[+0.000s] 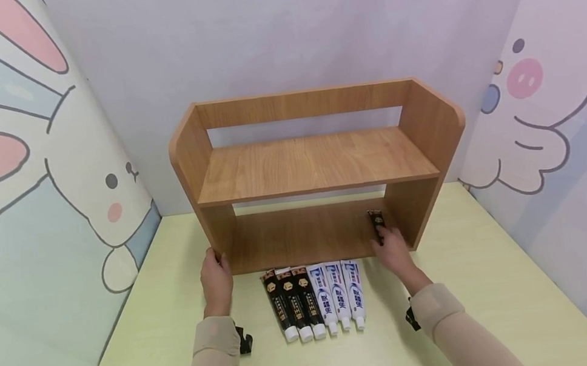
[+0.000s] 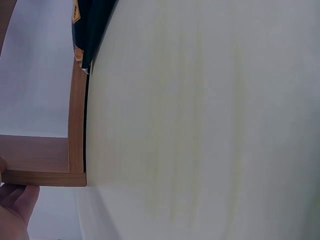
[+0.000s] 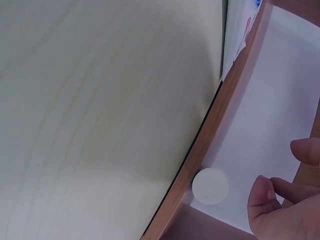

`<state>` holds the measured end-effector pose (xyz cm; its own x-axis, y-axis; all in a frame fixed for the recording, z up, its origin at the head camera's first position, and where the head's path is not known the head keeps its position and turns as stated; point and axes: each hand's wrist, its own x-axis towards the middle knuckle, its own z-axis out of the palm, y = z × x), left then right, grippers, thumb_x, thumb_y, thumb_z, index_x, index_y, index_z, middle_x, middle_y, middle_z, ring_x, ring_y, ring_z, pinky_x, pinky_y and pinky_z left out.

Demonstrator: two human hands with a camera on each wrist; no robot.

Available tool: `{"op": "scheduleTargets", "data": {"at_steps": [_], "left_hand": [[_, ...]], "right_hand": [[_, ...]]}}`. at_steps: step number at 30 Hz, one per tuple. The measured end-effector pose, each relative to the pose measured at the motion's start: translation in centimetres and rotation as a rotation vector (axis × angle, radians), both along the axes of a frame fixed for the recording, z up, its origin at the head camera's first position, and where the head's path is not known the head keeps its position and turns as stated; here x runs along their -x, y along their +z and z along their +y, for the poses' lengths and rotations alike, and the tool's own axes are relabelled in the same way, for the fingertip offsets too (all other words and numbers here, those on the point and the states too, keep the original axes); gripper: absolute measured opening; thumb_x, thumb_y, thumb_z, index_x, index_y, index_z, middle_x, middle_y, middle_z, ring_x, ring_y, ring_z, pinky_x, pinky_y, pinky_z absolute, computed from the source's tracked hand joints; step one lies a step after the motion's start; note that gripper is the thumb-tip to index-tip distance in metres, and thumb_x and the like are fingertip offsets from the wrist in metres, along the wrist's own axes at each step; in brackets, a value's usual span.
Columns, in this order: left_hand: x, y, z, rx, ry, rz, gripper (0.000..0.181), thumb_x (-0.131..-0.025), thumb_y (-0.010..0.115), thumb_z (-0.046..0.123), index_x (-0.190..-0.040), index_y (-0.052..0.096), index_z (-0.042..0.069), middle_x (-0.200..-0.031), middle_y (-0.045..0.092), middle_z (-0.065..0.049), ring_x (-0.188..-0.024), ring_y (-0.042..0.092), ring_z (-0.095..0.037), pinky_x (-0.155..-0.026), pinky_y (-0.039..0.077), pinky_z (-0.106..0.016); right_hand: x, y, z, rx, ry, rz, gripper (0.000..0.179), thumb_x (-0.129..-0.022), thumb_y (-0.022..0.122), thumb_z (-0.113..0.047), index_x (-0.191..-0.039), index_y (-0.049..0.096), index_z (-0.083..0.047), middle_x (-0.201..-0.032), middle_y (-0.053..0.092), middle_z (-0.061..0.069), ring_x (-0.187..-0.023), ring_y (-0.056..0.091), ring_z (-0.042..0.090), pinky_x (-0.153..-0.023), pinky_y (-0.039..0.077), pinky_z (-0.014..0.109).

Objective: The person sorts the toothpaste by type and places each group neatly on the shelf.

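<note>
My left hand (image 1: 217, 281) grips the left side panel of a wooden shelf (image 1: 297, 167) near its lower front corner. In the left wrist view, fingers (image 2: 25, 202) lie against that panel's outer side. A black toothpaste tube (image 1: 376, 219) lies at the right end of the lower board. My right hand (image 1: 392, 251) is over its near part, hiding some of it. In the right wrist view, its white cap (image 3: 210, 186) faces the camera at the board's front edge. The right fingers (image 3: 262, 197) are loosely bent above the cap, with nothing visible between them.
In front of the shelf, black toothpaste tubes (image 1: 292, 299) and white-and-blue toothpaste tubes (image 1: 338, 293) lie side by side, caps toward me. The pale yellow table (image 1: 143, 348) runs under everything. Walls with cartoon drawings (image 1: 113, 193) stand at both sides.
</note>
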<state>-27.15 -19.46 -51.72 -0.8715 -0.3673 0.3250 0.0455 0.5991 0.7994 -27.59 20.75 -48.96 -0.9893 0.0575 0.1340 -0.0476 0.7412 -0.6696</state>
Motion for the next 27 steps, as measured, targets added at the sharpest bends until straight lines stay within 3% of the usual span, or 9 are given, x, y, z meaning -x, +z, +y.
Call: {"op": "scheduleTargets", "data": {"at_steps": [8,15,22,27], "left_hand": [[0.0,-0.1,0.0,0.002,0.004,-0.001,0.022,-0.101,0.053,0.007,-0.118,0.049,-0.006,-0.113,0.058,-0.027,-0.102,0.059,-0.042,-0.082,0.05,-0.055],[-0.1,-0.2,0.0,0.018,0.018,0.018,0.019,-0.1,0.053,0.007,-0.115,0.05,-0.006,-0.107,0.059,-0.026,-0.096,0.059,-0.04,-0.078,0.05,-0.053],[-0.1,0.0,0.0,0.026,0.02,0.006,0.018,-0.1,0.053,0.007,-0.113,0.05,-0.005,-0.104,0.059,-0.025,-0.093,0.059,-0.04,-0.075,0.049,-0.052],[0.0,0.1,0.0,0.022,0.012,-0.002,0.02,-0.1,0.053,0.007,-0.115,0.049,-0.006,-0.105,0.059,-0.025,-0.094,0.059,-0.04,-0.076,0.049,-0.052]], "right_hand": [[-1.2,-0.1,-0.7,0.021,0.006,-0.017,0.048,-0.094,0.055,-0.008,-0.135,0.044,0.015,-0.126,0.043,0.035,-0.103,0.048,0.04,-0.084,0.044,0.05],[-2.0,-0.4,-1.1,0.017,0.024,0.041,0.047,-0.093,0.058,-0.007,-0.132,0.047,0.016,-0.124,0.046,0.038,-0.11,0.049,0.047,-0.09,0.043,0.055],[-2.9,-0.2,-1.7,0.029,0.016,0.034,0.05,-0.092,0.061,-0.009,-0.133,0.046,0.016,-0.122,0.047,0.037,-0.101,0.053,0.043,-0.088,0.044,0.053],[-3.3,-0.2,-1.9,0.036,0.025,0.022,0.051,-0.093,0.061,-0.009,-0.133,0.044,0.017,-0.125,0.044,0.039,-0.107,0.052,0.047,-0.092,0.043,0.054]]}}
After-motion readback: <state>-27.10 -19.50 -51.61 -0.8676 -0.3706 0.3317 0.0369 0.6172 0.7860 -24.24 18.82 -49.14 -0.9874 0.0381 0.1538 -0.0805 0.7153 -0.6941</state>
